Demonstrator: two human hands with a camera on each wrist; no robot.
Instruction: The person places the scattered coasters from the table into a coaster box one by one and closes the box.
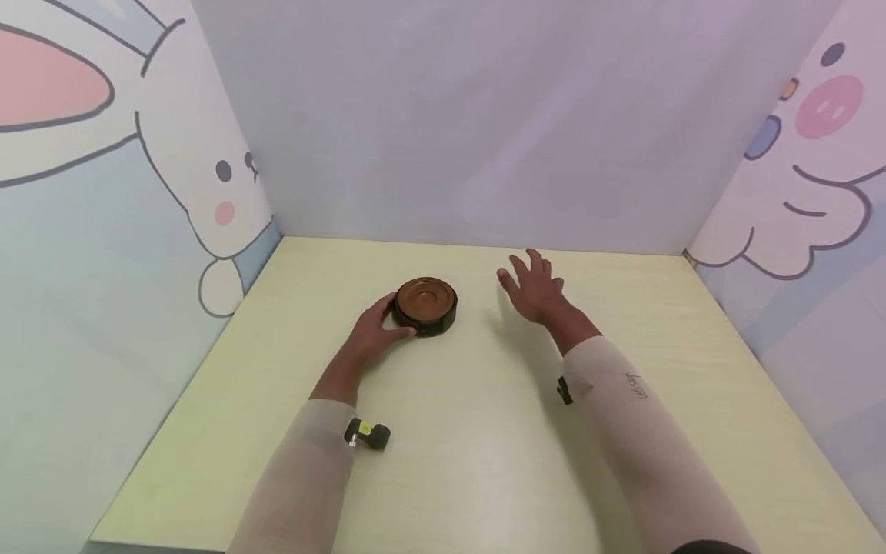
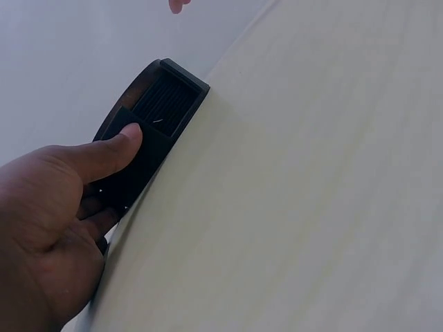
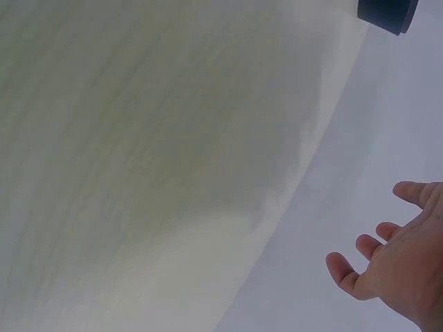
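A round coaster set [image 1: 426, 302] sits on the pale table, a brown disc with concentric rings on top and a black holder around it. Through a gap in the holder's side, the left wrist view shows the dark stacked edges of the coasters [image 2: 166, 104]. My left hand [image 1: 374, 332] grips the holder from its left side, thumb along the front wall and fingers around the back, partly hidden. To the right of the set, my right hand [image 1: 538, 292] hovers above the table with fingers spread and nothing in it; its palm and fingers [image 3: 408, 256] show in the right wrist view.
The pale wood-grain table [image 1: 443, 462] meets a plain grey-lilac wall [image 1: 471, 123] at the back. Side panels with cartoon animals, a rabbit [image 1: 208, 185] on the left, close in both sides. A small black camera [image 1: 370, 434] is strapped at the left wrist.
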